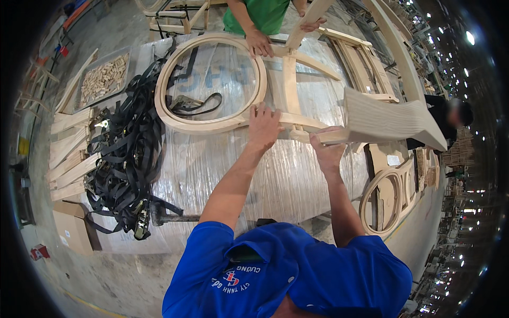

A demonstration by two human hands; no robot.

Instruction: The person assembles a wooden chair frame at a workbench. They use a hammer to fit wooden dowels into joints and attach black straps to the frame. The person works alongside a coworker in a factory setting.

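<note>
A pale wooden chair frame [199, 127] with a round ring lies on the plastic-covered table [228, 180] in front of me. My left hand [263, 125] is closed over the ring's near right side, fingers on top of the wood. Closed round a curved wooden leg [382, 117], my right hand [327, 152] is by the leg's end at the frame's near side arm. That leg reaches right and up toward me, looking large. Across the table, a co-worker in green has one hand [260, 43] on the ring's far side and the other [314, 24] at an upright wooden piece [306, 27].
Black ratchet straps [130, 127] lie heaped at the left, beside wooden slats [69, 159] and a tray [83, 106] of small wooden blocks. A hammer [177, 218] and cardboard box [71, 228] are nearer. More frames [366, 216] lie at the right; another person [440, 119] stands beyond.
</note>
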